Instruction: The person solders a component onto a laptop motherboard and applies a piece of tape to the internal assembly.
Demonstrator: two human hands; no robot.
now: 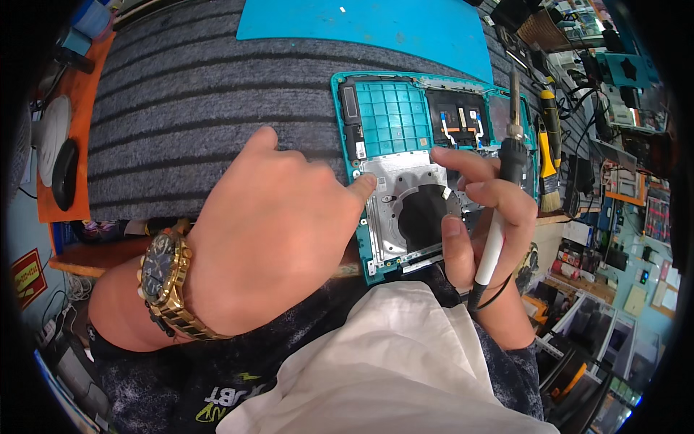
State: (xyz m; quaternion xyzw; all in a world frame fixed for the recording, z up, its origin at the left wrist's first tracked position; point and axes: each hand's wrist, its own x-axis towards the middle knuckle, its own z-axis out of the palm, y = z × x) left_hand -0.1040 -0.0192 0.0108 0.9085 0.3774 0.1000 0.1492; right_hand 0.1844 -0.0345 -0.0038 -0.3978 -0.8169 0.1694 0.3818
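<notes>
A teal laptop case (394, 108), with its inner side up, leans near my lap at the bench edge. Its bare metal plate (385, 210) has a round black patch (419, 217). My left hand (278, 224), back upward, has one digit reaching onto the plate's left side; the other fingers are curled and their undersides hidden. A gold watch (160, 269) circles that wrist. In my right hand (520, 220) is a soldering iron (491, 253) with a white handle and black grip, its metal tip pointing away from me. Thumb and index finger are spread above the plate.
A grey ribbed mat (181, 123) covers the bench, with a blue mat (361, 29) at the far side. Right of the case lie a yellow-handled brush (548, 166) and a yellow-black tool (551, 116). Cables and shelves crowd the right. A black oval object (65, 173) sits left.
</notes>
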